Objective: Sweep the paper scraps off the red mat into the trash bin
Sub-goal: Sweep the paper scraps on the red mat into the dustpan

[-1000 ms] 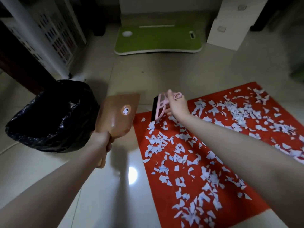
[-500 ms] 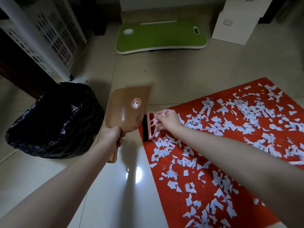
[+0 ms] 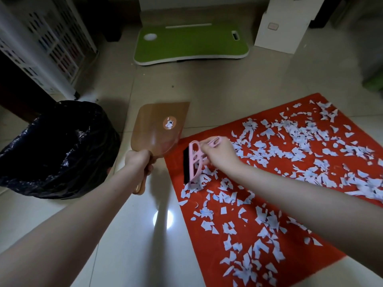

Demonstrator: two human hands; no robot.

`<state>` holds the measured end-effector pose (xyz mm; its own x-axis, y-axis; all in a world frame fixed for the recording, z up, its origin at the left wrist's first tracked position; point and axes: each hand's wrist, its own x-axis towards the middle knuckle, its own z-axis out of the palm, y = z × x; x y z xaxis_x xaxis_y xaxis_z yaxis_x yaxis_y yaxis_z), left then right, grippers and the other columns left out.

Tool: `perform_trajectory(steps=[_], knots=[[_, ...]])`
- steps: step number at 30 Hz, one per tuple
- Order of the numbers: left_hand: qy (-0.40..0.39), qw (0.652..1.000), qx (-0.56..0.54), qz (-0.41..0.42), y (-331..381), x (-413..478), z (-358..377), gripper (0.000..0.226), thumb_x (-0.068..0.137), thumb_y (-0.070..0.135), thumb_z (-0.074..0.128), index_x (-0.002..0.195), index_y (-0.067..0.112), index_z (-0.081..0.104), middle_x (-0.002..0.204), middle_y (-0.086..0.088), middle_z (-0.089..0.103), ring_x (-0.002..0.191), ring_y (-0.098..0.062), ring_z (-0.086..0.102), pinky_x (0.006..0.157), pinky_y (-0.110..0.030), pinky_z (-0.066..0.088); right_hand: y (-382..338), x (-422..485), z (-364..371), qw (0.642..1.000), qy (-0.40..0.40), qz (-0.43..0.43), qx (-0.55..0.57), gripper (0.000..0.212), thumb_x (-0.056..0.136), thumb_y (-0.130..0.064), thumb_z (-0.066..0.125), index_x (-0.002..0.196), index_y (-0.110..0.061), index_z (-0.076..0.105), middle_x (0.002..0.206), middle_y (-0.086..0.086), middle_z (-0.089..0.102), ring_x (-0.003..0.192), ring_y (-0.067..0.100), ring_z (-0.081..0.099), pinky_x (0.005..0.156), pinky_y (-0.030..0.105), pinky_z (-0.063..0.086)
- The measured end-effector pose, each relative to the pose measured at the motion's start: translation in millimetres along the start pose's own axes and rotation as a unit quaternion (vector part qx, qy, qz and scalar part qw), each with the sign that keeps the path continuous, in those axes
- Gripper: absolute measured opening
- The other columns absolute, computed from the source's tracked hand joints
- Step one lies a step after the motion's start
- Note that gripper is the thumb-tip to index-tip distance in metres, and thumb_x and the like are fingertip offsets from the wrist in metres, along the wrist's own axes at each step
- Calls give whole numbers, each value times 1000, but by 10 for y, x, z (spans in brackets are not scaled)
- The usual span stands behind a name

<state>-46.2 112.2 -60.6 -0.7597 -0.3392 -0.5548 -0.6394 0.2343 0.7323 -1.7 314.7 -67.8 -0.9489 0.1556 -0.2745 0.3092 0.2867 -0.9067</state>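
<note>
A red mat (image 3: 209,255) lies on the tiled floor, strewn with several pale blue-white paper scraps (image 3: 275,141). My right hand (image 3: 221,155) grips a pink hand brush (image 3: 194,160) with black bristles, set on the mat near its left edge among the scraps. My left hand (image 3: 139,160) holds the handle of a brown dustpan (image 3: 160,129), raised and tilted just left of the mat's corner. A trash bin lined with a black bag (image 3: 56,150) stands on the floor to the left of the dustpan.
A green lap desk (image 3: 190,42) lies on the floor at the back. A white box (image 3: 284,25) stands at the back right, a white lattice rack (image 3: 41,44) at the back left. Bare glossy tiles lie between bin and mat.
The brush has come down and toward me along the mat's left edge onto the scraps. The dustpan has shifted right, closer to the mat's corner.
</note>
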Motion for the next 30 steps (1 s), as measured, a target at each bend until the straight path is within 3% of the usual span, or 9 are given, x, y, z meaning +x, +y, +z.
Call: perform_trajectory(steps=[2, 7, 11, 14, 18, 23, 26, 30], knots=[[-2, 1000, 4, 2, 2, -28, 7, 16, 83, -3, 40, 71, 0, 52, 59, -12, 52, 41, -18, 36, 43, -22, 30, 84, -12, 165, 1000, -20, 7, -5, 16, 92, -19, 57, 97, -12, 70, 79, 7, 73, 61, 19, 71, 68, 41, 60], [-17, 1000, 12, -3, -42, -13, 27, 14, 81, -3, 41, 77, -2, 55, 58, -12, 53, 41, -18, 36, 38, -19, 30, 236, -80, 232, 997, -35, 9, -61, 19, 94, -18, 55, 95, -8, 71, 80, 12, 72, 65, 24, 70, 71, 47, 58], [-38, 999, 15, -5, -52, 7, 84, 18, 82, -1, 41, 81, -3, 59, 58, -11, 54, 39, -17, 35, 34, -15, 29, 221, -99, -164, 989, 44, 5, -142, 16, 95, -23, 52, 99, -17, 67, 75, 12, 70, 61, 27, 68, 57, 41, 57], [-46, 999, 22, 1, -64, -11, 124, 19, 81, -1, 42, 86, -5, 60, 62, -14, 55, 38, -18, 35, 35, -15, 30, 90, -167, -422, 991, 78, -25, -109, 14, 93, -21, 53, 97, -18, 67, 70, 2, 70, 56, 13, 68, 53, 30, 56], [-47, 999, 22, 5, -59, -23, 184, 20, 79, -1, 42, 87, -5, 61, 65, -15, 57, 32, -17, 34, 35, -17, 30, 42, -333, -358, 1000, 4, -16, -12, 16, 93, -11, 52, 94, -16, 68, 72, 4, 71, 53, 7, 66, 52, 21, 53], [-46, 999, 22, 4, -61, -27, 202, 27, 78, 0, 42, 94, -7, 63, 74, -18, 61, 28, -15, 33, 36, -18, 30, 247, -359, -266, 997, -26, -39, -57, 18, 92, -10, 55, 101, -10, 71, 83, 12, 74, 60, 11, 68, 59, 24, 56], [-53, 998, 23, -1, -100, -32, 202, 34, 81, 0, 41, 104, -12, 63, 68, -15, 58, 28, -14, 34, 34, -18, 31, 295, -423, -227, 995, -93, -40, -26, 20, 92, -8, 55, 103, -6, 72, 79, 8, 73, 56, 6, 66, 52, 17, 51], [-56, 998, 24, -3, -116, -7, 184, 35, 82, 0, 41, 108, -14, 61, 62, -14, 55, 26, -14, 33, 34, -16, 29, 344, -519, -42, 988, -150, -38, 9, 19, 92, -9, 57, 103, -5, 72, 76, 7, 72, 58, 11, 65, 55, 21, 54]])
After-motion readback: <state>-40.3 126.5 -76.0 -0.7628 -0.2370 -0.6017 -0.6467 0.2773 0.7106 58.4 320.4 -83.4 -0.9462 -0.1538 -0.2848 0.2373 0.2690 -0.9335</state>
